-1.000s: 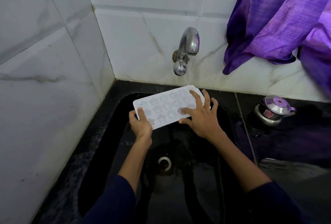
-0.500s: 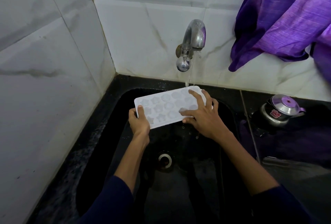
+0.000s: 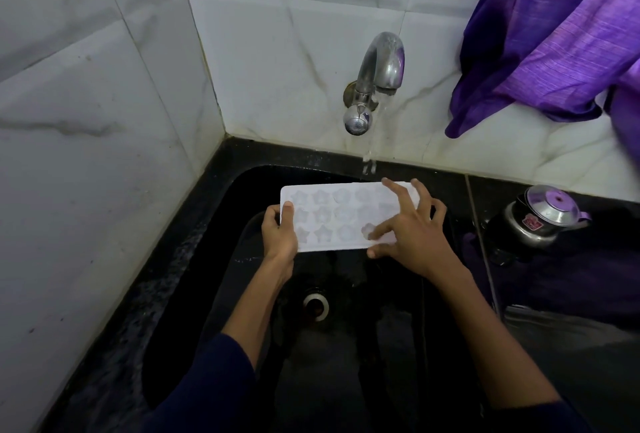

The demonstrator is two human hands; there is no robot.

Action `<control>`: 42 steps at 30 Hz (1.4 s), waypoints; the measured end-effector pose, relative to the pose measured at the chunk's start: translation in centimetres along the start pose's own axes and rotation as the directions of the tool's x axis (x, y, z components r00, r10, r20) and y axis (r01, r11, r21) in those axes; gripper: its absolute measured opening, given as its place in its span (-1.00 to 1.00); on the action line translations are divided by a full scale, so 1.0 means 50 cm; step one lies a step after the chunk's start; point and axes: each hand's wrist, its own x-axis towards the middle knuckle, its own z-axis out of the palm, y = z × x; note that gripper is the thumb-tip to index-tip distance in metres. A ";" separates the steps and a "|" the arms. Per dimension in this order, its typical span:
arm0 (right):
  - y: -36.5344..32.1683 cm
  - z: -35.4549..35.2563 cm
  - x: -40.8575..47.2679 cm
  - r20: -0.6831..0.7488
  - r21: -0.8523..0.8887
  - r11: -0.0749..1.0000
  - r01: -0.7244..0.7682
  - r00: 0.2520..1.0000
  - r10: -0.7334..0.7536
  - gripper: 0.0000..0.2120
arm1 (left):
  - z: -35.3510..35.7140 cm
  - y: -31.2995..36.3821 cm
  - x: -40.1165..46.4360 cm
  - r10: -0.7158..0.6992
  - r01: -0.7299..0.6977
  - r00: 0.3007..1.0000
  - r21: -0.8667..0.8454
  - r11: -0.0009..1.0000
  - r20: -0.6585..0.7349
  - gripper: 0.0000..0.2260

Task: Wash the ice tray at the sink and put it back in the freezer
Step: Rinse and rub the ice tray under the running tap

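Over the black stone sink point(image 3: 194, 259), the left hand point(image 3: 278, 235) has a grip on the white moulded plastic ice tray point(image 3: 332, 216); the right hand point(image 3: 412, 235), fingers spread wide, rubs it under the running chrome tap point(image 3: 375, 76).

Right end of the ice tray point(image 3: 332, 216) covered by the right hand point(image 3: 414, 237); cavities there unseen. Left short edge hidden under the left hand point(image 3: 280, 237), only the thumb visible on top. Purple cloth point(image 3: 554, 37) cut off by the top and right edges. Label on the steel pot point(image 3: 540, 221) too small to read. Both sleeves cropped at the bottom edge.
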 end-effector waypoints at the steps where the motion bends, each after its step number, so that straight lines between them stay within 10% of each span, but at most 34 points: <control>1: 0.003 -0.008 0.002 0.004 0.025 0.999 -0.029 1.000 0.029 -0.75 | 0.004 0.001 -0.001 0.003 -0.003 1.000 0.002 1.000 0.012 -0.81; 7: 0.006 -0.049 0.038 0.054 0.185 0.976 -0.114 0.993 0.106 -0.74 | 0.024 0.005 -0.006 0.023 -0.022 0.998 -0.016 1.000 0.065 -0.83; 19: -0.042 -0.003 0.078 -0.004 -0.021 0.997 -0.073 0.997 0.073 -0.22 | 0.013 0.003 -0.006 0.053 -0.052 0.997 -0.023 0.998 0.054 -0.84; 42: -0.058 0.011 0.078 -0.162 -0.081 0.994 -0.078 0.985 0.064 -0.37 | -0.001 0.009 -0.006 0.032 -0.031 0.999 -0.048 0.998 0.028 -0.84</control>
